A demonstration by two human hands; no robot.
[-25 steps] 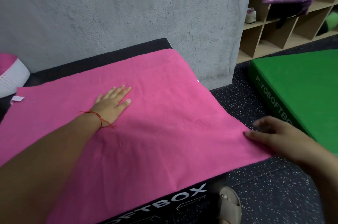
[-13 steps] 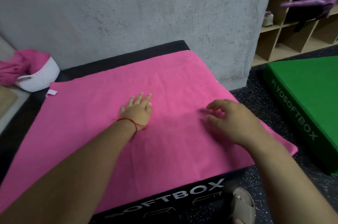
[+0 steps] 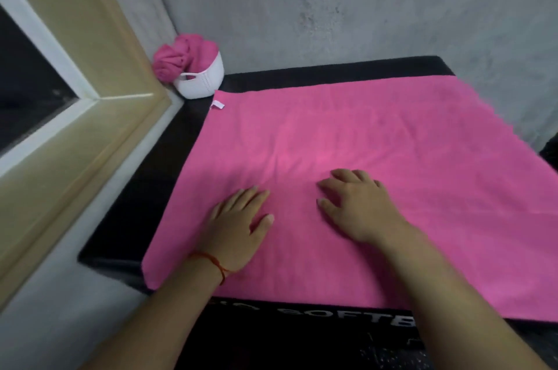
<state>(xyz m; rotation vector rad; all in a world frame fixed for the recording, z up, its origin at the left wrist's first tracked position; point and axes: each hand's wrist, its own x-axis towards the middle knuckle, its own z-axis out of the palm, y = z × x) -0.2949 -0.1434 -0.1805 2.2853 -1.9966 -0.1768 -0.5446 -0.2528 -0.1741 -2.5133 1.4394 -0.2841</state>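
A pink towel (image 3: 377,143) lies spread flat on top of a black soft box (image 3: 169,176). A small white tag (image 3: 218,105) sticks out at its far left corner. My left hand (image 3: 238,224) lies flat on the towel near its left front part, fingers straight, a red string round the wrist. My right hand (image 3: 353,203) rests on the towel just to the right of it, palm down, fingers slightly bent and spread. Neither hand holds anything.
A white basket (image 3: 205,79) with bunched pink towels (image 3: 178,55) stands in the far left corner against the grey concrete wall (image 3: 332,7). A cream and white window frame (image 3: 75,97) runs along the left. White lettering marks the box's front face.
The view has swung left, so the green box and shelves are out of sight. My right hand came from the towel's right edge to the middle beside my left hand, which slid nearer.
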